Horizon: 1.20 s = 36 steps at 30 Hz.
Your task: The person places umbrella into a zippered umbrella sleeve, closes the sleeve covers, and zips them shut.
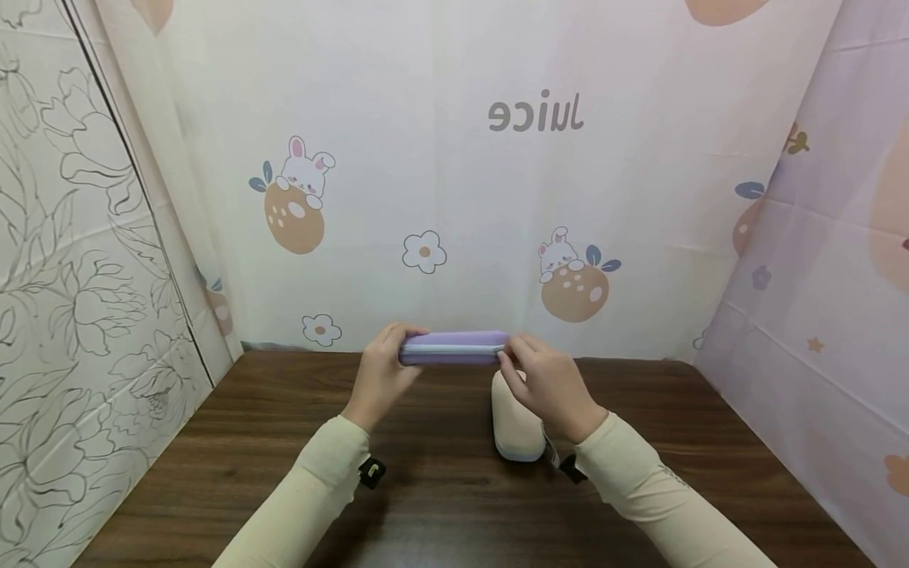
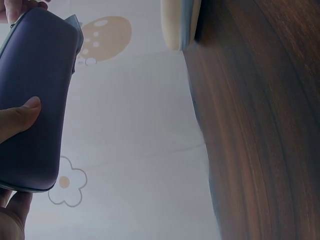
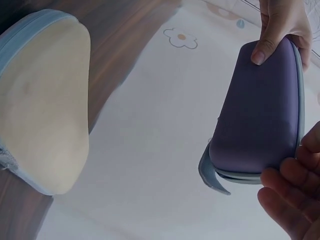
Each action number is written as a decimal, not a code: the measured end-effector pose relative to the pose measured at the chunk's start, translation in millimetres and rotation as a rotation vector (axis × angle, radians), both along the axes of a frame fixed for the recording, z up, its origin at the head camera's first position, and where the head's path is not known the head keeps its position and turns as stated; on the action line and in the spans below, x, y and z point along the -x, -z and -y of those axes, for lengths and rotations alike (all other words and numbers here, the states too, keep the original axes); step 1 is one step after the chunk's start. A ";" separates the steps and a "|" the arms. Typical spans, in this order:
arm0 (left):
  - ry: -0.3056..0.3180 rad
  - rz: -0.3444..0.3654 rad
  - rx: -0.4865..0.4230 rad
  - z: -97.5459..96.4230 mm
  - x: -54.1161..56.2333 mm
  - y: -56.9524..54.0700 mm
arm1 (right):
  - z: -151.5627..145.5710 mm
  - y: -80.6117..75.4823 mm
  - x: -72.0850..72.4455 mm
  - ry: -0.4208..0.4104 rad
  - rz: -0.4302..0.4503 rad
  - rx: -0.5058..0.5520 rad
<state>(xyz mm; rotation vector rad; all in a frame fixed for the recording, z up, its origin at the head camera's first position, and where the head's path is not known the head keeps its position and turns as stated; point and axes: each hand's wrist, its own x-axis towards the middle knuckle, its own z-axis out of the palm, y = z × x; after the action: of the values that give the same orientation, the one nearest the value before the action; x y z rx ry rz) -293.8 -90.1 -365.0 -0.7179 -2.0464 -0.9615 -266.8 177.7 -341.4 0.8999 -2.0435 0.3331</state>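
Note:
A purple zippered hard case (image 1: 454, 339) is held up above the far part of the table, its pale zip line facing the head camera. My left hand (image 1: 383, 367) grips its left end, with the thumb (image 2: 20, 120) lying across the broad face. At the other end my right hand (image 1: 547, 383) pinches near the zip's right end, where a small pull shows. A grey-blue strap (image 3: 210, 172) hangs off the case by that end. Behind and below the right hand, a cream case (image 1: 516, 426) with a light-blue zip band rests on the table.
The dark wood-grain table (image 1: 284, 473) reaches back to a printed curtain (image 1: 440, 173) with rabbits and flowers. More printed fabric hangs at the right side, and a panel with line-drawn flowers (image 1: 78, 315) stands at the left.

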 end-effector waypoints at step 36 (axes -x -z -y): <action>0.007 -0.016 -0.015 1.0 -1.5 -2.7 | -3.9 9.4 -0.3 0.033 0.149 0.103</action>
<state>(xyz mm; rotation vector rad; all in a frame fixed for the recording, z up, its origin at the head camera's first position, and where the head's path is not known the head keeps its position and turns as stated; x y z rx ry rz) -292.2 -91.1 -362.3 -0.7227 -2.0222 -0.9713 -266.5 181.6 -350.8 0.7988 -2.1538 0.4957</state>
